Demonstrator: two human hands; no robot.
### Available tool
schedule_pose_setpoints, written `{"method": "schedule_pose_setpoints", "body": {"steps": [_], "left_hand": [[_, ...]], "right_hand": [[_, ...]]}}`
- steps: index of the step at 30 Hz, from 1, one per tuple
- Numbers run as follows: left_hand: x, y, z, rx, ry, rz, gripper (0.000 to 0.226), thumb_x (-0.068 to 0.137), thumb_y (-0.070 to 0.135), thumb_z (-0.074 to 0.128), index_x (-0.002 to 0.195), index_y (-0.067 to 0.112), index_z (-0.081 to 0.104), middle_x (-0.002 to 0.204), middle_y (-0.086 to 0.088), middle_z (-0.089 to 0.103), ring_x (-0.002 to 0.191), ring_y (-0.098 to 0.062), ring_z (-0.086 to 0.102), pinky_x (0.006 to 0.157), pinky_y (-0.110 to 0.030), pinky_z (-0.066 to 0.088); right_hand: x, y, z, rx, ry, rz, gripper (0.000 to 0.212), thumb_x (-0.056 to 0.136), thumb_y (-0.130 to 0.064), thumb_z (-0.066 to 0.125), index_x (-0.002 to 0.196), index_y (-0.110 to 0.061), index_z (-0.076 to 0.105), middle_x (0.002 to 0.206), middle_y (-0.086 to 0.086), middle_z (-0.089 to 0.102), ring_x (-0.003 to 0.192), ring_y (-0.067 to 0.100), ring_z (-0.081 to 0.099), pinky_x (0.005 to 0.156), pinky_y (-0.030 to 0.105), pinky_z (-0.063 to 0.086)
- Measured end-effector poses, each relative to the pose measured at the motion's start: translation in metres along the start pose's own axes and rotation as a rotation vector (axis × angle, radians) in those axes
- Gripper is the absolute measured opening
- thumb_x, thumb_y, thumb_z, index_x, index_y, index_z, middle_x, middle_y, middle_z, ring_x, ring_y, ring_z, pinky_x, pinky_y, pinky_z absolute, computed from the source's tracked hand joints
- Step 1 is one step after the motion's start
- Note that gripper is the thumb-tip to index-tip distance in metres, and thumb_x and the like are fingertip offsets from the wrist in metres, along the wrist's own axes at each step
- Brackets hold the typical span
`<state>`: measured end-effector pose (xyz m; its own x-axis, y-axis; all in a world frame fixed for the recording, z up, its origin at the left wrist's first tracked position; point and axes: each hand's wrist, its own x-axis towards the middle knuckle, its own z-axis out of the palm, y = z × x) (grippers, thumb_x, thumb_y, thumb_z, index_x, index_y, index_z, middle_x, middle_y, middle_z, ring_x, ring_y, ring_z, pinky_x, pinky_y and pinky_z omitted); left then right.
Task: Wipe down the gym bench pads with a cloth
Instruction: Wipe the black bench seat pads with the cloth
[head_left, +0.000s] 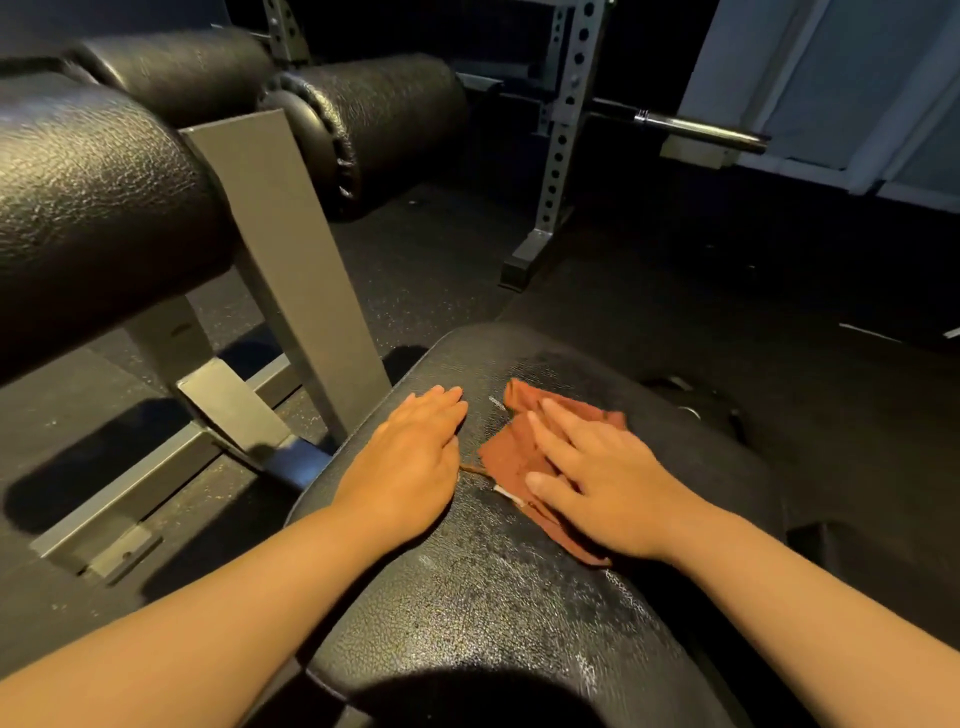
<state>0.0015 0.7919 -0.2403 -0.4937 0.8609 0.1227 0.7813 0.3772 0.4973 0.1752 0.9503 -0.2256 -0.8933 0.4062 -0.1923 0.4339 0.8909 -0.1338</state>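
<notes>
The seat pad (493, 623) shines slick here, so my left hand (415, 462), flat with fingers together near its left edge, could skid off if I lean. My right hand (602, 483) presses spread fingers on the crumpled cloth (511, 452), mid-pad; a fast sweep may bunch it.

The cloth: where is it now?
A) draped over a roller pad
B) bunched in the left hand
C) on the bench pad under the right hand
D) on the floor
C: the right hand presses the cloth flat on the bench pad; the left hand rests bare beside it.
</notes>
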Motion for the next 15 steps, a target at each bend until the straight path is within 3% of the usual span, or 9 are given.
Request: {"method": "schedule_pose_setpoints", "body": {"steps": [3, 4, 7, 9, 10, 12, 14, 15], "left_hand": [[-0.001, 0.001, 0.000, 0.016, -0.002, 0.002, 0.050, 0.105, 0.019, 0.036, 0.155, 0.022, 0.031, 0.163, 0.008, 0.022, 0.152, -0.007, 0.010, 0.124, -0.026, 0.001], [-0.001, 0.001, 0.000, 0.025, 0.002, 0.006, 0.051, 0.105, 0.019, 0.036, 0.155, 0.022, 0.031, 0.163, 0.008, 0.023, 0.152, -0.007, 0.011, 0.124, -0.025, 0.001], [-0.002, 0.002, -0.001, 0.037, 0.018, 0.015, 0.050, 0.104, 0.019, 0.036, 0.155, 0.022, 0.032, 0.163, 0.007, 0.024, 0.152, -0.008, 0.012, 0.122, -0.022, -0.001], [-0.001, 0.002, -0.001, 0.039, 0.022, 0.020, 0.049, 0.105, 0.021, 0.036, 0.154, 0.023, 0.033, 0.163, 0.007, 0.024, 0.152, -0.008, 0.012, 0.121, -0.022, -0.001], [-0.001, 0.003, -0.001, 0.042, 0.017, 0.020, 0.049, 0.105, 0.021, 0.036, 0.154, 0.023, 0.033, 0.163, 0.008, 0.023, 0.152, -0.008, 0.011, 0.122, -0.022, -0.001], [-0.001, 0.004, -0.001, 0.050, 0.011, 0.022, 0.049, 0.105, 0.022, 0.036, 0.155, 0.023, 0.032, 0.164, 0.008, 0.022, 0.152, -0.008, 0.010, 0.122, -0.023, -0.001], [-0.002, 0.006, -0.002, 0.064, 0.011, 0.031, 0.050, 0.106, 0.024, 0.037, 0.155, 0.023, 0.031, 0.164, 0.007, 0.022, 0.152, -0.009, 0.010, 0.122, -0.024, -0.002], [-0.002, 0.006, -0.002, 0.070, 0.011, 0.037, 0.049, 0.106, 0.025, 0.037, 0.155, 0.023, 0.031, 0.164, 0.007, 0.022, 0.152, -0.009, 0.011, 0.122, -0.023, -0.002]], "right_hand": [[0.012, -0.007, -0.005, 0.030, 0.074, 0.371, 0.069, 0.102, -0.059, 0.018, 0.161, -0.027, 0.002, 0.168, 0.006, -0.007, 0.153, 0.030, 0.006, 0.121, 0.046, 0.008], [0.017, -0.023, -0.004, 0.072, 0.089, 0.411, 0.066, 0.104, -0.053, 0.018, 0.161, -0.026, -0.001, 0.168, 0.009, -0.009, 0.153, 0.031, 0.003, 0.121, 0.047, 0.005], [0.007, -0.067, 0.000, 0.145, 0.035, 0.187, 0.062, 0.103, -0.046, 0.021, 0.157, -0.042, -0.010, 0.167, 0.009, -0.016, 0.153, 0.030, -0.001, 0.119, 0.050, 0.002], [-0.012, -0.060, 0.000, 0.057, 0.032, 0.018, 0.062, 0.100, -0.059, 0.017, 0.156, -0.046, -0.006, 0.168, 0.002, -0.011, 0.151, 0.026, 0.004, 0.118, 0.047, 0.007], [-0.016, -0.046, -0.001, -0.008, 0.055, 0.013, 0.066, 0.095, -0.068, 0.011, 0.157, -0.046, 0.000, 0.168, 0.000, -0.005, 0.149, 0.026, 0.009, 0.116, 0.046, 0.011], [-0.007, -0.015, -0.003, -0.104, 0.099, 0.173, 0.075, 0.091, -0.073, 0.007, 0.158, -0.039, 0.011, 0.167, 0.001, 0.001, 0.148, 0.027, 0.011, 0.116, 0.047, 0.011], [0.014, -0.005, -0.004, -0.050, 0.123, 0.316, 0.069, 0.101, -0.061, 0.016, 0.160, -0.026, 0.014, 0.168, 0.004, -0.004, 0.152, 0.028, 0.000, 0.121, 0.049, 0.001], [0.024, -0.011, -0.003, -0.019, 0.135, 0.300, 0.066, 0.104, -0.055, 0.018, 0.160, -0.021, 0.012, 0.168, 0.004, -0.006, 0.154, 0.028, -0.004, 0.123, 0.050, -0.002]]}}
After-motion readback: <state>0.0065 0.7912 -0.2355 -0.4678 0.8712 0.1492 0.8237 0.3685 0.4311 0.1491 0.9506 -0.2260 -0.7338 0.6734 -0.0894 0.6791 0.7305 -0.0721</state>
